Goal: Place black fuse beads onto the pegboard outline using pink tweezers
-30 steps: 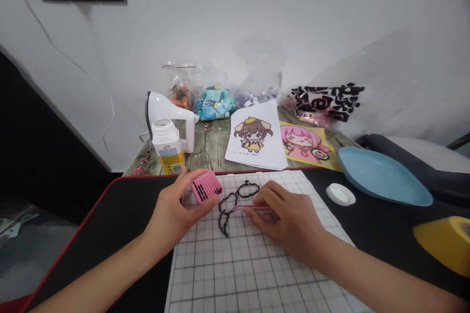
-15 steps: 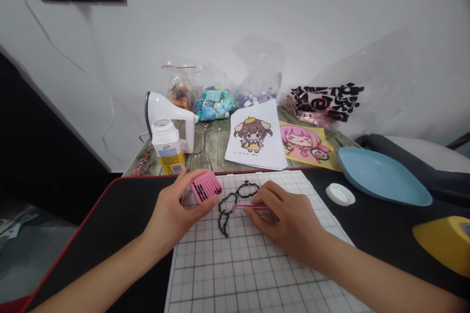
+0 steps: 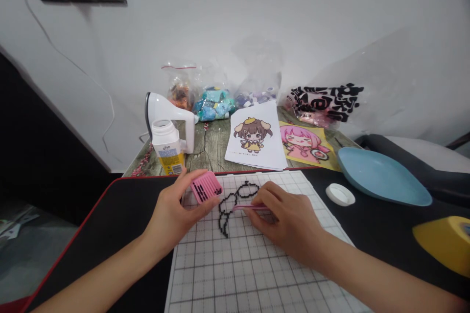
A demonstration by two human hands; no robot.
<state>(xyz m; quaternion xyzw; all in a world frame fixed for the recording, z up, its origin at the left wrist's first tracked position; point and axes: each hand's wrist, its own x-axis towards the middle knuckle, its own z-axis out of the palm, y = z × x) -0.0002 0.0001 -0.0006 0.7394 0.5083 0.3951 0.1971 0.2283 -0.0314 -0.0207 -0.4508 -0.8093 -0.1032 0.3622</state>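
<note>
My right fingers (image 3: 261,202) pinch the pink tweezers (image 3: 252,207), their tip pointing to nine o'clock at the black bead outline (image 3: 223,212) on the white gridded board (image 3: 235,264). My left thumb and fingers (image 3: 191,194) grip the pink ridged tray (image 3: 206,187), tilted, black beads in its grooves, at ten o'clock from that tip. Farther out, the open white bottle (image 3: 167,144) stands at ten o'clock, the printed sheet (image 3: 253,149) lies at twelve, and the blue dish (image 3: 382,176) at two.

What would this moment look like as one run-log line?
left hand: holding pink bead tray | right hand: pink tweezers at black bead outline | white gridded board beneath
</note>
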